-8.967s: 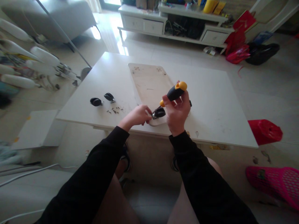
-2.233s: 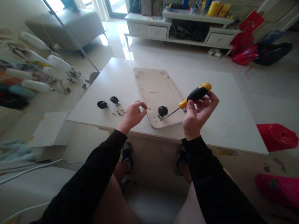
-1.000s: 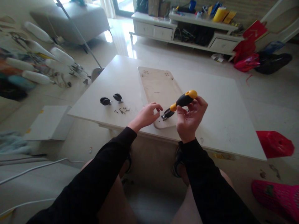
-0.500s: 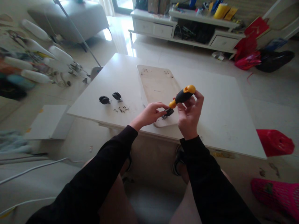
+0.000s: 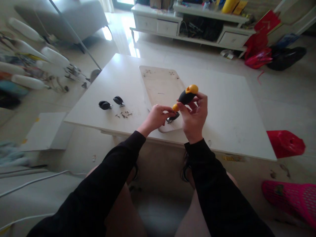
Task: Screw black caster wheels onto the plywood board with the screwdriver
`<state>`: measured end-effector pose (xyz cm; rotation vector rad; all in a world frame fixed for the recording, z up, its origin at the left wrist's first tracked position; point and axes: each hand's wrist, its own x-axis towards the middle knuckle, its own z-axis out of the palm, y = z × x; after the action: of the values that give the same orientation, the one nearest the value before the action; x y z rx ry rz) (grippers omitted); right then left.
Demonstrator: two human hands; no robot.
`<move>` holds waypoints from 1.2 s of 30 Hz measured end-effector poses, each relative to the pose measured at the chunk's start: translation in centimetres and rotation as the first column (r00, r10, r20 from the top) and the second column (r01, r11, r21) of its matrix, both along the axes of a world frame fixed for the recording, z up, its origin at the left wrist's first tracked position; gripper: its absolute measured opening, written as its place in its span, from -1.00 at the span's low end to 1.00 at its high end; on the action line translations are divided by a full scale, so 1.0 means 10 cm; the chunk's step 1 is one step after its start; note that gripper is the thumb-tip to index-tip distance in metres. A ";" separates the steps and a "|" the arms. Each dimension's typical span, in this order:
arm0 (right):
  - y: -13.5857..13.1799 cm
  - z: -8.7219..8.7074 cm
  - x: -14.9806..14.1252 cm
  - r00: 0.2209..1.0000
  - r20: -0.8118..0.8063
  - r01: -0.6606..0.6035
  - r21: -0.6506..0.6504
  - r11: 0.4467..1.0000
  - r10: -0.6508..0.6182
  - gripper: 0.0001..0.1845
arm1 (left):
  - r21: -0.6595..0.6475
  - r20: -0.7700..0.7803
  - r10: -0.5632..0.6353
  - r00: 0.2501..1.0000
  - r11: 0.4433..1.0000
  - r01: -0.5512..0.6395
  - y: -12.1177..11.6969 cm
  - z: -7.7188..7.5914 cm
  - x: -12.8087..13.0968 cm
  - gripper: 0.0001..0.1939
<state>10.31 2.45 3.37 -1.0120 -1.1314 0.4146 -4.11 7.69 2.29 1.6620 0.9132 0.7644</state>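
My right hand [image 5: 195,115] grips a screwdriver [image 5: 186,96] with a black and yellow handle, tilted so its lower end points down to the left. Beneath that end, a black caster wheel [image 5: 175,116] with a metal fitting sits at the near end of a pale, round-cornered board [image 5: 160,80]. My left hand [image 5: 158,116] has its fingertips pinched together just above the caster, by the screwdriver's lower end; what lies between them is hidden. Left of the board are a black caster [image 5: 105,105], another caster [image 5: 118,100] and several small screws [image 5: 124,115].
The board lies on a white table [image 5: 222,98]. Beyond it stands a white cabinet [image 5: 158,24]. A red plastic object [image 5: 286,143] is past the table's right edge, with a pink basket [image 5: 291,200] lower down. A white box [image 5: 44,130] rests on the floor at left.
The view has shifted slightly, so things sit further left and higher. My left fingertips have drawn closer together at the screwdriver's lower end. My right hand keeps its hold on the screwdriver.
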 end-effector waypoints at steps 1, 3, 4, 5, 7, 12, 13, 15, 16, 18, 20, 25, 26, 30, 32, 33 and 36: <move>0.00 0.01 0.00 1.000 -0.003 -0.001 -0.014 1.000 0.001 -0.50 | -0.005 0.003 0.005 1.000 1.000 -0.005 0.00 0.01 0.00 -0.87; -0.02 0.03 0.00 1.000 0.004 0.001 -0.041 0.999 0.000 -0.58 | -0.006 0.010 0.007 1.000 1.000 -0.007 0.01 0.01 -0.01 -0.85; -0.03 0.05 0.00 1.000 0.006 -0.001 -0.052 0.999 0.001 -0.60 | -0.002 0.010 0.006 1.000 1.000 -0.006 0.02 0.02 -0.01 -0.85; -0.03 0.06 0.00 1.000 0.006 -0.005 -0.060 0.998 0.005 -0.62 | 0.005 0.006 0.004 1.000 1.000 -0.004 0.02 0.02 -0.01 -0.85; -0.04 0.07 -0.01 1.000 -0.004 -0.011 -0.076 0.997 0.011 -0.58 | 0.021 -0.007 0.007 1.000 1.000 -0.007 0.03 0.02 -0.01 -0.88; -0.02 0.08 -0.03 0.998 -0.030 0.054 -0.129 0.990 -0.058 -0.43 | 0.023 -0.011 0.021 1.000 1.000 -0.021 0.02 0.02 -0.01 -0.91; 0.00 0.08 -0.02 0.997 -0.031 0.062 -0.133 0.989 -0.067 -0.43 | 0.019 -0.008 0.024 1.000 1.000 -0.024 0.01 0.01 -0.01 -0.91; 0.02 0.07 0.00 0.998 -0.031 0.053 -0.134 0.990 -0.058 -0.46 | 0.011 -0.002 0.025 1.000 1.000 -0.025 0.01 0.00 -0.01 -0.90; 0.03 0.07 0.02 0.999 -0.027 0.037 -0.135 0.990 -0.041 -0.49 | 0.007 0.000 0.021 1.000 1.000 -0.021 0.01 0.00 -0.02 -0.89; 0.04 0.06 0.04 1.000 -0.005 -0.019 -0.139 0.990 0.018 -0.55 | 0.001 0.001 0.008 1.000 1.000 -0.008 0.02 -0.02 -0.02 -0.86; 0.04 0.05 0.06 0.996 0.017 -0.084 -0.135 0.987 0.087 -0.58 | 0.001 0.002 0.014 1.000 1.000 -0.014 0.02 -0.02 -0.02 -0.83; 0.00 0.09 0.03 0.992 -0.010 -0.123 -0.109 0.986 0.123 -0.52 | 0.024 -0.019 0.073 0.997 0.997 -0.072 0.02 0.00 0.00 -0.86; 0.00 0.10 0.02 0.994 -0.014 -0.109 -0.118 0.987 0.108 -0.50 | 0.034 -0.025 0.074 0.997 0.997 -0.073 0.01 0.01 0.00 -0.87; 0.00 0.11 -0.02 0.999 -0.037 0.007 -0.183 0.983 -0.014 -0.51 | 0.048 -0.037 0.076 0.996 0.996 -0.074 0.00 0.02 0.01 -0.85; 0.02 0.09 -0.02 0.997 -0.077 0.011 -0.189 0.982 -0.026 -0.49 | 0.044 -0.034 0.078 0.996 0.996 -0.076 0.00 0.02 0.00 -0.81; 0.03 0.08 -0.02 0.995 -0.095 -0.011 -0.179 0.984 -0.006 -0.46 | 0.039 -0.028 0.072 0.997 0.997 -0.070 0.01 0.03 -0.01 -0.79; 0.05 0.05 -0.02 0.993 -0.095 -0.089 -0.141 0.986 0.076 -0.43 | 0.015 -0.012 0.033 0.999 0.999 -0.033 0.02 0.06 -0.03 -0.77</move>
<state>10.09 2.91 3.83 -1.0652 -1.0761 0.6104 -4.44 7.89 2.92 1.6694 0.9482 0.7856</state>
